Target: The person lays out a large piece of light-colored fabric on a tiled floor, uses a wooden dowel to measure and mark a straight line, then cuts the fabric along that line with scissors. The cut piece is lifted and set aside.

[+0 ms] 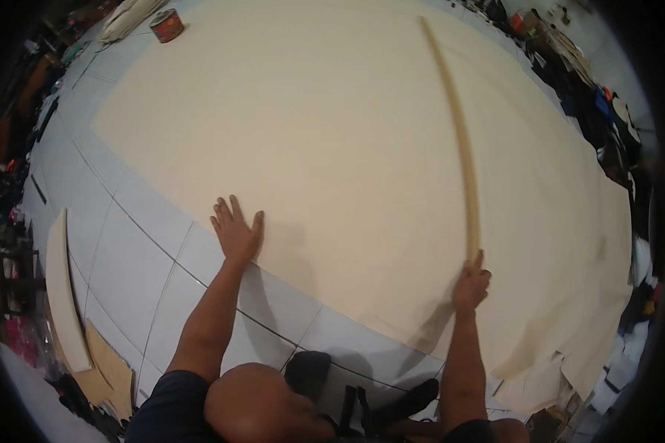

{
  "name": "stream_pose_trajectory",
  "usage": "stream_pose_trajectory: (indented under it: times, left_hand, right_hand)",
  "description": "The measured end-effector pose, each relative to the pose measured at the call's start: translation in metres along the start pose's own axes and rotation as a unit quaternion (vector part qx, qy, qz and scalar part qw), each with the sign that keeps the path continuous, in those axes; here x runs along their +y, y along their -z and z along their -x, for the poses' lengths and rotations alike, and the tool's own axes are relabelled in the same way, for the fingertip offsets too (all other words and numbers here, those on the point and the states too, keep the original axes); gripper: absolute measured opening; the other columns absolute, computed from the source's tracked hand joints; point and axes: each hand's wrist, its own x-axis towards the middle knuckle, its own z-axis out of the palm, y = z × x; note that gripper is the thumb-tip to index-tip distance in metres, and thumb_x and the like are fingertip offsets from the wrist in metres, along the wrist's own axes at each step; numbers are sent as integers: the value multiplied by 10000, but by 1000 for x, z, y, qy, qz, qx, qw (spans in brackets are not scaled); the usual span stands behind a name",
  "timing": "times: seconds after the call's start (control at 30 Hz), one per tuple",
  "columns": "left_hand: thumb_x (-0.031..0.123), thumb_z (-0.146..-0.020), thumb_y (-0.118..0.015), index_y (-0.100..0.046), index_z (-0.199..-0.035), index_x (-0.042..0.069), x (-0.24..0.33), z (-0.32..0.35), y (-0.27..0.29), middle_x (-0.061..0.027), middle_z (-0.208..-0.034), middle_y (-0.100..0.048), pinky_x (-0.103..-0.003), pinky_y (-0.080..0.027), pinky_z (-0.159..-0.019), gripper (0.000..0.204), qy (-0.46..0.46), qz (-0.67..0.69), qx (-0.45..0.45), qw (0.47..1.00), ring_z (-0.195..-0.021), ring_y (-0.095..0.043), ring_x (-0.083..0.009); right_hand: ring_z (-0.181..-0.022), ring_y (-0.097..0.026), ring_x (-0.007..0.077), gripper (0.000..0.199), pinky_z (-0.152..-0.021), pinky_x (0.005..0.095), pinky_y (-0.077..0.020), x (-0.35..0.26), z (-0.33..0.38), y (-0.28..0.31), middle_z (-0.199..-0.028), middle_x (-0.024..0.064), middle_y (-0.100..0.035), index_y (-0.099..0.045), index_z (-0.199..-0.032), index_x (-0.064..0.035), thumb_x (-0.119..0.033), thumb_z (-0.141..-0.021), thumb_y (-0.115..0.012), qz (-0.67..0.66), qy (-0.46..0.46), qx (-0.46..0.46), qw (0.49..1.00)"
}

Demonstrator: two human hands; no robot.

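A large cream sheet [310,133], of cloth or thin leather, lies spread over the floor. My left hand [236,235] rests flat near its near left edge, fingers spread and nothing under them but the sheet. A long, narrow wooden strip [462,140] lies across the right part of the sheet, running from far to near. Its near end is in my right hand [471,286], with the fingers closed around it and one finger stretched forward along it. Soft folds and ripples show in the sheet to the right of the strip.
White floor tiles [144,258] show at the left and near side. A red-brown tin [167,26] stands by the far left corner, beside a cream bundle [129,18]. Cream and tan offcuts [66,295] lie at the left. Mixed clutter [561,63] lines the right side.
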Motion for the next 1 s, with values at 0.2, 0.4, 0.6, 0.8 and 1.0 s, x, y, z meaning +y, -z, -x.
stream_pose_trajectory:
  times: [0.2, 0.4, 0.6, 0.8, 1.0]
  left_hand:
    - [503, -928, -517, -268, -1484, 11, 5, 1, -6, -300, -1525, -207, -537, -123, -1160, 783, -11, -14, 2, 1000, -1424, -191, -441]
    - [468, -924, -543, -289, -1475, 16, 17, 21, -3, -297, -1525, -210, -567, -132, -1148, 757, -88, -55, 4, 995, -1420, -190, -454]
    - [510, -891, -565, -234, -1472, -47, 43, 93, -9, -348, -1512, -158, -607, -102, -1132, 870, -128, 25, -47, 990, -1417, -144, -487]
    - [474, -890, -585, -364, -1419, -16, 63, 79, 19, -316, -1474, -272, -566, -165, -1131, 754, -95, 74, -91, 989, -1395, -226, -451]
    - [475, -916, -553, -374, -1417, -9, 82, -65, -1, -308, -1480, -278, -528, -190, -1139, 719, -130, 97, 28, 986, -1390, -250, -444]
  right_hand:
    - [-1014, -573, 324, 556, -847, 529, -475, 168, -49, -5, -1148, 170, -507, -246, -1503, -317, -412, -991, -441, 26, -151, 14, 988]
    - [-1120, -546, 383, 715, -859, 540, -486, 204, -39, 2, -1219, 216, -513, -235, -1509, -215, -513, -929, -527, 7, -239, 37, 970]
    - [-1042, -579, 402, 541, -858, 525, -479, 206, 50, -2, -1151, 210, -560, -419, -1396, -118, -435, -965, -499, -23, -243, 47, 969]
    - [-1051, -583, 380, 433, -887, 471, -466, 142, 8, 23, -1178, 209, -580, -437, -1372, -66, -300, -1008, -446, -161, -62, 72, 982]
    - [-965, -582, 318, 479, -822, 460, -498, -40, -40, 54, -1039, 144, -581, -367, -1464, -223, -294, -1000, -464, -124, 163, -2, 979]
